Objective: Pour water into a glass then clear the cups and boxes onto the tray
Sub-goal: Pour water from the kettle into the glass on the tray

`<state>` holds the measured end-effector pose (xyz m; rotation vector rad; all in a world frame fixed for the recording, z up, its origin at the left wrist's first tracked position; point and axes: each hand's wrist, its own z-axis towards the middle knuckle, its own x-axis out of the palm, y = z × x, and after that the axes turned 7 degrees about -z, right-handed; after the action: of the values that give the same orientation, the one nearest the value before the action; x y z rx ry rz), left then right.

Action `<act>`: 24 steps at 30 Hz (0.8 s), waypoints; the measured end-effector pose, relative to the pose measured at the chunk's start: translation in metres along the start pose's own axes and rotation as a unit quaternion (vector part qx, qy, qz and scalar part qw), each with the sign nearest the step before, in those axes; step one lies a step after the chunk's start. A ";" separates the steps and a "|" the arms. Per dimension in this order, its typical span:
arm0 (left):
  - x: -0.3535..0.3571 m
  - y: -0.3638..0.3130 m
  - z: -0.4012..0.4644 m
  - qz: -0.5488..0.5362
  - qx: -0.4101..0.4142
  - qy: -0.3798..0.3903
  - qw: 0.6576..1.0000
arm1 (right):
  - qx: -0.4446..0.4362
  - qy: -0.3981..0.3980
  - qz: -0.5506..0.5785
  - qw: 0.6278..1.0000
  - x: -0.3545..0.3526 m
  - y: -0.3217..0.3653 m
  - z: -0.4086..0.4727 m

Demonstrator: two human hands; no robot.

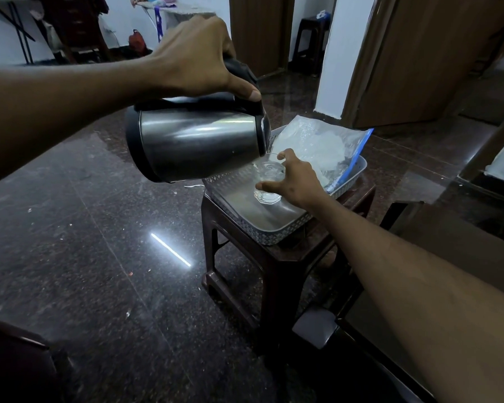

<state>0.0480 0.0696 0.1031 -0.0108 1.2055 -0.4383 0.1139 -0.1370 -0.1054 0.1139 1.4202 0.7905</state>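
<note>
The left hand (198, 56) tips a steel kettle (198, 141) over a glass (269, 181) steadied by the right hand (293, 181) in a tray (274, 237); overtipping could flood the glass.

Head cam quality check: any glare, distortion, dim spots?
Head view: dim overall; bright strip-light glare on the polished floor; streaky reflections on the steel kettle; wide-angle bending at the edges stretches both forearms; the clear glass is hard to make out.
</note>
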 end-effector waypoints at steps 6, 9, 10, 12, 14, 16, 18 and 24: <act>0.001 -0.001 0.000 -0.013 -0.012 -0.028 0.999 | 0.019 0.006 0.031 0.999 -0.009 0.001 0.002; -0.004 -0.001 -0.001 -0.026 -0.011 -0.053 0.998 | 0.033 -0.009 0.047 0.998 -0.019 0.001 0.003; -0.005 -0.001 -0.001 -0.037 -0.010 -0.063 0.997 | 0.040 -0.017 0.052 0.998 -0.024 0.001 0.004; -0.008 0.000 -0.001 -0.064 -0.013 -0.088 0.994 | 0.051 -0.034 0.056 0.997 -0.036 0.004 0.006; -0.012 0.002 -0.001 -0.087 -0.015 -0.113 0.990 | 0.051 -0.052 0.053 0.996 -0.050 0.007 0.008; -0.016 0.003 0.000 -0.123 -0.020 -0.139 0.982 | 0.047 -0.065 0.047 0.996 -0.065 0.010 0.010; -0.017 0.004 0.002 -0.160 -0.037 -0.183 0.969 | 0.039 -0.069 0.041 0.996 -0.081 0.013 0.012; -0.002 -0.003 0.008 -0.307 -0.075 -0.314 0.895 | 0.042 -0.089 0.021 0.995 -0.117 0.012 0.006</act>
<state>0.0536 0.0652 0.1083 -0.6383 0.5629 -0.8168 0.1206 -0.1897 -0.0003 0.2733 1.2854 0.7372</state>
